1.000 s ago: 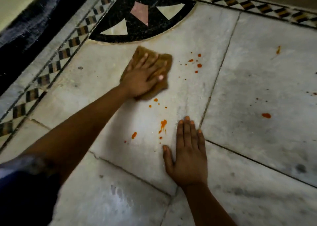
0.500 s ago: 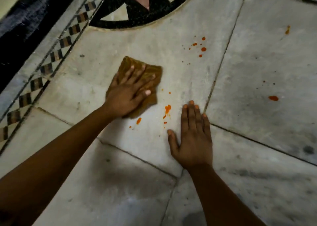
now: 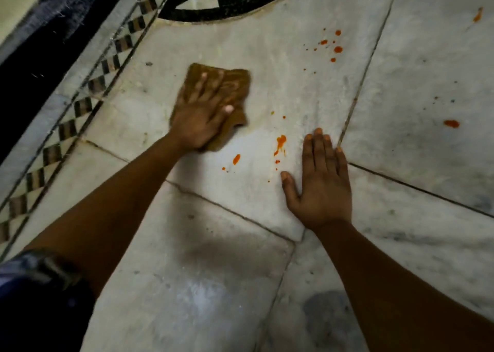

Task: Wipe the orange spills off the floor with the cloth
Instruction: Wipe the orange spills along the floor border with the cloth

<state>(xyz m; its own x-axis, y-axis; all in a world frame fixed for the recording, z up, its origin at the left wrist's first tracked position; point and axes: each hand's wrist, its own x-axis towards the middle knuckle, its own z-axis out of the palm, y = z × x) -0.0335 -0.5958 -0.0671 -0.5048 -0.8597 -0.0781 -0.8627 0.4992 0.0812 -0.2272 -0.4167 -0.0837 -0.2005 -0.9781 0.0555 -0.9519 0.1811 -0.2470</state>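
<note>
Wiping is under way: the left hand (image 3: pixel 199 121) presses the folded brown cloth (image 3: pixel 227 84) flat on the pale marble floor (image 3: pixel 267 89), fingers spread over it rather than gripping, though motion blur makes the fingertips hard to read. The right hand (image 3: pixel 320 185) lies flat on the floor with straight fingers, holding nothing, seemingly as a prop. Orange spills (image 3: pixel 280 143) sit between the two hands, just beside the cloth's near edge; a scatter of drops (image 3: pixel 337 49) lies farther off, and a lone blot (image 3: pixel 451 123) on the next slab. The next move probably calls for dragging the cloth toward the right hand across the near splashes. No containers are in view.
</note>
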